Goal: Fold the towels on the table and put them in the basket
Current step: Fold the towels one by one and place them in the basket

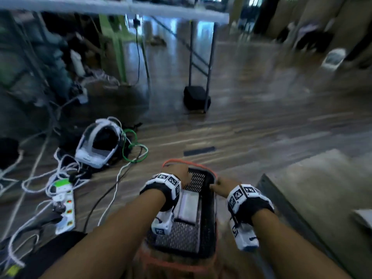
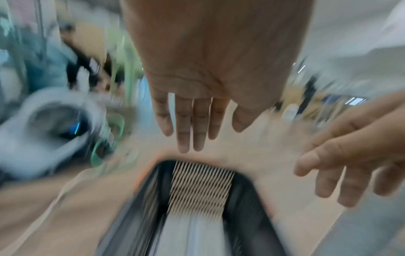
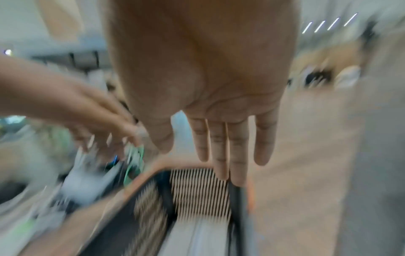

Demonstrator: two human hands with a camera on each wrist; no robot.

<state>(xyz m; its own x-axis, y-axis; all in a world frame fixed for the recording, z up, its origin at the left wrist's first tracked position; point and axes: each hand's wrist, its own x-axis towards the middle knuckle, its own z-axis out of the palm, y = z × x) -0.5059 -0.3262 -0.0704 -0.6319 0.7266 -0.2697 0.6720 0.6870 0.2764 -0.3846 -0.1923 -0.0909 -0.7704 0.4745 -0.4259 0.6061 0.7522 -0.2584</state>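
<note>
Folded towel (image 1: 189, 206) lies in the basket (image 1: 209, 224) at lower centre, below both flat, empty hands: left hand (image 2: 192, 97), right hand (image 3: 219, 110). Basket sits on wooden floor (image 1: 261, 121); grey surface (image 1: 322, 190) at right.

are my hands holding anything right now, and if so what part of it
Nothing is held. The left hand and the right hand hang open with straight fingers above the far end of the basket, where a folded towel already lies.
</note>
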